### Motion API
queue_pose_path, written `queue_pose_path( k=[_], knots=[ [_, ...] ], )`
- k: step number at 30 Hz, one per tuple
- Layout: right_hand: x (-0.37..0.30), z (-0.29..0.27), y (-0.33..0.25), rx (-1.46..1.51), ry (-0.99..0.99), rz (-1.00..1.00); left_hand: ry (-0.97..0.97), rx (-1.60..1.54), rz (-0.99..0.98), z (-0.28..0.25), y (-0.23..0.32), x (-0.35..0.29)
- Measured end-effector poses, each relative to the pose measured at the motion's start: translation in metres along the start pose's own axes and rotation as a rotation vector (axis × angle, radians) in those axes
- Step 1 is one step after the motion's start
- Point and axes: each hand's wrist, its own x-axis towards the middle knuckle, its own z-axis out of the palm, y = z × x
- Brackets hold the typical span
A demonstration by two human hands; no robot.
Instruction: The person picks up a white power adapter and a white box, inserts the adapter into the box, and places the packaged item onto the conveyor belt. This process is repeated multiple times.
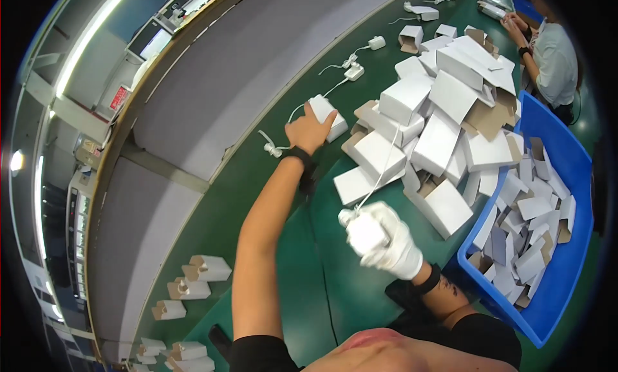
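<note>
Two hands are at work over a green-topped bench [299, 269], each with one black band at its wrist. The right hand [398, 246], in a white fabric glove, has its grip closed around one white, blocky, cabled device [367, 235], held above the near middle of the bench. One thin white cable [386, 161] runs from it toward the far side, passing in front of the cartons. The bare left hand [310, 133] lies on one small white rectangular box [329, 117] farther off, left of the cartons; its thumb and forefinger stand apart, and I cannot tell how firmly its grip holds.

Two white plug-type adapters with cables [354, 71] lie in a line beyond the left hand, and one small white plug [273, 151] lies just to its left. More white corded pieces at the far end are too small to count surely.

To the right rises one heap of white cardboard cartons with brown insides [444, 140], well over a dozen, overlapping too much for an exact count. Right of it stands one blue plastic bin [484, 296] with many more cartons. At near left, three white open-ended cartons [188, 288] form a row. One other person [555, 59] is at far right.
</note>
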Motion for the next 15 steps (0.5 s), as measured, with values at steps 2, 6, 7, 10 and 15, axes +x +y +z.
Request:
queue_pose_path(
  k=[2, 6, 7, 10, 15],
  knots=[
    [-0.002, 0.001, 0.005, -0.195, -0.063, -0.120, 0.064, 0.221, -0.078, 0.018, 0.007, 0.040],
    [0.001, -0.003, 0.002, -0.201, -0.143, 0.001, -0.082, 0.296, -0.245, 0.039, 0.022, 0.068],
    [0.001, 0.000, -0.001, -0.107, -0.138, 0.064, -0.169, 0.299, -0.324, 0.040, 0.021, 0.069],
    [-0.002, -0.004, -0.004, 0.030, -0.140, 0.133, -0.123, 0.134, -0.193, 0.037, 0.016, 0.069],
    [-0.010, -0.007, -0.032, 0.494, -0.226, 0.268, 0.174, -1.064, 0.148, 0.011, -0.032, 0.035]
  ],
)
